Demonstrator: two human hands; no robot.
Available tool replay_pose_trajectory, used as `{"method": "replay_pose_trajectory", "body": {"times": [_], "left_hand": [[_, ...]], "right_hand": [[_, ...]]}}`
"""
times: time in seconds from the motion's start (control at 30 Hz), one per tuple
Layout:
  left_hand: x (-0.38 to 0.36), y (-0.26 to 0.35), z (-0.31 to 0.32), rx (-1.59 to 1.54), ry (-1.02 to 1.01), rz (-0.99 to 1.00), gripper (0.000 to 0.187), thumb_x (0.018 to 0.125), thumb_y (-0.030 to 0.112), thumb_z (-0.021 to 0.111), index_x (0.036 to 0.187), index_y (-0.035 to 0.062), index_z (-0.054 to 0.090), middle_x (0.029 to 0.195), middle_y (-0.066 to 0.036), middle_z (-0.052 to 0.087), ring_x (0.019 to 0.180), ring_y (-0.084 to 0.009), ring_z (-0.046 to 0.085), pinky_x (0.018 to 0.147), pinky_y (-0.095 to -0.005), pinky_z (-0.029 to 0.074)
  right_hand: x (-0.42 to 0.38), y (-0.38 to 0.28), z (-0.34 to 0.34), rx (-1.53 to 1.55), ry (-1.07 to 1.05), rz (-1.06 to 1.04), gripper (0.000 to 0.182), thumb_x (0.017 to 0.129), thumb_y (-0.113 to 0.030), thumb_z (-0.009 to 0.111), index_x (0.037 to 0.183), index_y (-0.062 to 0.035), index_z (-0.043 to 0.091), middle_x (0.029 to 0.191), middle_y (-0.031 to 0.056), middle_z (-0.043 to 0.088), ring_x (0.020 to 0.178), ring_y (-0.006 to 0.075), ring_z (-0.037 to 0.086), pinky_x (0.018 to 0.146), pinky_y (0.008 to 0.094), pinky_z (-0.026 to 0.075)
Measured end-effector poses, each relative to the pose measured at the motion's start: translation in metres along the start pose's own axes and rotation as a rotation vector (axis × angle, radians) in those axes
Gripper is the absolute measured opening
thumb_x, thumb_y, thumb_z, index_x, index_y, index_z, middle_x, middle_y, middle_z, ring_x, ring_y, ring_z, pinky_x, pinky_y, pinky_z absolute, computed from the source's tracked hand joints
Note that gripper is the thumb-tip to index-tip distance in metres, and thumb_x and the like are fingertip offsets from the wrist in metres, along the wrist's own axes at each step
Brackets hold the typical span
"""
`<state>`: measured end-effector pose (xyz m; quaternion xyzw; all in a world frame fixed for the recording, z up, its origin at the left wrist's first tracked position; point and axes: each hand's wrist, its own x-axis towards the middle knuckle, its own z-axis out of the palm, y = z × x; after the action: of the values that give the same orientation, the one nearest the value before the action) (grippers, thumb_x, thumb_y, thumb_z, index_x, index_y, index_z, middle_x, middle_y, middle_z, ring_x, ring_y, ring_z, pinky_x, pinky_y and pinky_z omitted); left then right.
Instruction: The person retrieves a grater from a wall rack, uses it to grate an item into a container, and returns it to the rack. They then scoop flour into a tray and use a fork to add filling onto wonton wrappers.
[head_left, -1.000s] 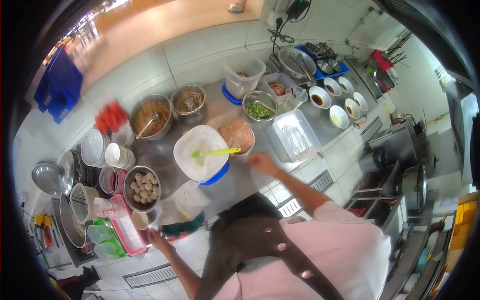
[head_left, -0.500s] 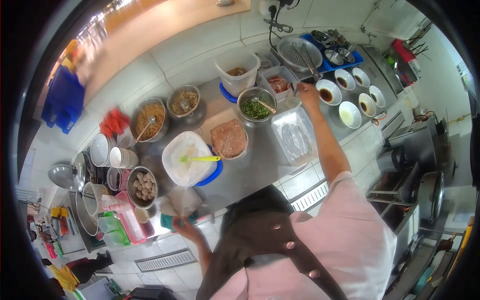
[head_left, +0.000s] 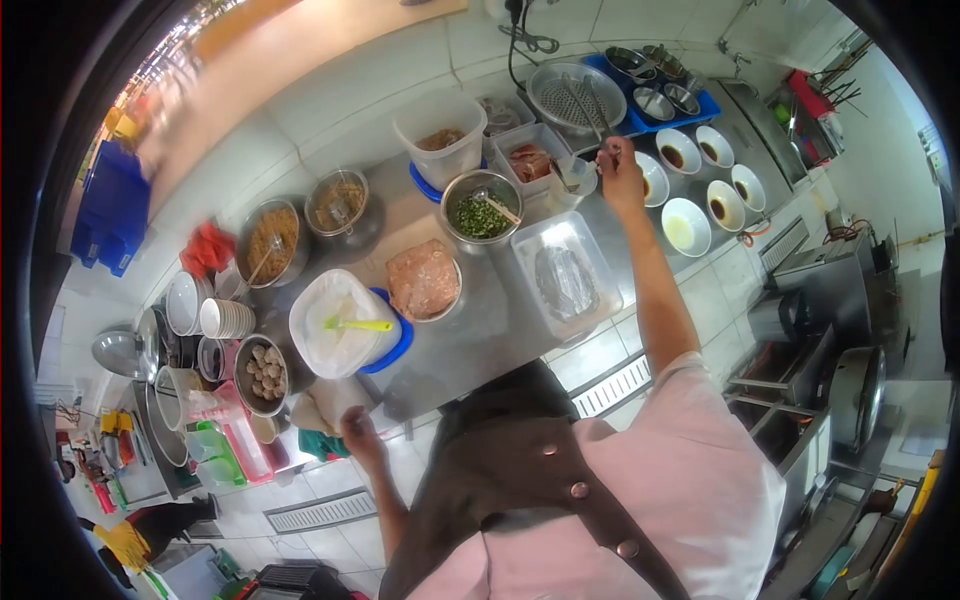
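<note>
My right hand (head_left: 622,172) is raised over the back right of the counter, closed round something small I cannot make out, beside the lower end of the metal tongs (head_left: 597,108). Just left of it a spoon (head_left: 566,178) leans in a small clear container (head_left: 577,192). At the counter's front edge my left hand (head_left: 362,436) has its fingers curled at a pale bag (head_left: 330,405); whether it grips the bag is unclear. Between the hands are a lined white tub (head_left: 345,310) with a green spatula, minced meat (head_left: 423,280) and chopped greens (head_left: 480,214).
White bowls (head_left: 686,227), some with dark sauce, stand at the right. Further left are a bowl of meatballs (head_left: 266,373), stacked cups (head_left: 228,318) and a noodle bowl (head_left: 272,242). A clear tray (head_left: 566,275) lies near the front edge. A colander (head_left: 560,92) sits behind.
The view has shifted, so the counter items appear further left. My right hand has moved right and back, away from the small container. My left hand has moved slightly up beside the pale bag.
</note>
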<state>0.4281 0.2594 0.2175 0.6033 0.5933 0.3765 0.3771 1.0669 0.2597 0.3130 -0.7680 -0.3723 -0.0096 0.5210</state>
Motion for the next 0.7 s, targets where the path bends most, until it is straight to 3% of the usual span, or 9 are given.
{"method": "replay_pose_trajectory", "body": {"times": [0.07,0.2,0.4,0.53,0.63,0.7], "left_hand": [[0.004,-0.001,-0.003,-0.036,0.039,-0.020,0.018,0.092,0.004,0.055,0.109,-0.0011,0.058,0.105,-0.009,0.060,0.098,-0.0175,0.057,0.087,-0.0300,0.045],[0.012,-0.009,-0.016,-0.097,0.138,-0.040,0.021,0.090,0.003,0.055,0.110,-0.0027,0.058,0.105,-0.011,0.063,0.098,-0.0204,0.059,0.090,-0.0317,0.045],[0.015,-0.017,-0.021,-0.096,0.136,-0.070,0.021,0.091,0.005,0.056,0.109,-0.0033,0.058,0.104,-0.011,0.062,0.097,-0.0203,0.059,0.090,-0.0326,0.045],[0.012,-0.023,-0.023,-0.067,0.120,-0.048,0.020,0.091,0.007,0.056,0.109,-0.0017,0.059,0.104,-0.010,0.062,0.096,-0.0187,0.059,0.087,-0.0310,0.047],[0.003,-0.030,-0.025,-0.132,0.130,-0.160,0.019,0.092,0.008,0.057,0.108,-0.0002,0.059,0.104,-0.010,0.061,0.095,-0.0177,0.059,0.083,-0.0296,0.048],[-0.003,-0.027,-0.026,-0.023,0.141,-0.085,0.018,0.091,0.007,0.057,0.108,0.0003,0.059,0.102,-0.010,0.062,0.092,-0.0173,0.060,0.082,-0.0299,0.049]], "right_hand": [[-0.002,-0.024,-0.010,-0.078,-0.019,-0.053,0.027,0.096,-0.011,0.051,0.122,-0.0066,0.047,0.090,0.0150,0.069,0.083,0.0328,0.068,0.074,0.0401,0.051],[-0.002,-0.016,-0.015,-0.098,-0.031,-0.055,0.030,0.095,-0.011,0.051,0.125,-0.0077,0.047,0.093,0.0149,0.070,0.089,0.0353,0.067,0.077,0.0428,0.051],[-0.007,0.005,0.000,-0.255,-0.174,-0.186,0.017,0.094,-0.012,0.053,0.110,-0.0056,0.056,0.096,0.0182,0.068,0.091,0.0403,0.063,0.077,0.0472,0.050],[-0.004,-0.028,-0.003,-0.269,-0.145,-0.192,0.017,0.093,-0.009,0.053,0.110,-0.0061,0.056,0.096,0.0178,0.068,0.092,0.0391,0.064,0.076,0.0467,0.050],[-0.007,-0.024,-0.012,-0.318,-0.170,-0.342,0.025,0.089,0.000,0.051,0.112,-0.0077,0.057,0.100,0.0143,0.068,0.097,0.0335,0.065,0.080,0.0420,0.051],[-0.005,-0.019,-0.013,-0.323,-0.200,-0.370,0.035,0.084,0.005,0.049,0.114,-0.0071,0.058,0.107,0.0117,0.067,0.103,0.0295,0.064,0.086,0.0381,0.050]]}}
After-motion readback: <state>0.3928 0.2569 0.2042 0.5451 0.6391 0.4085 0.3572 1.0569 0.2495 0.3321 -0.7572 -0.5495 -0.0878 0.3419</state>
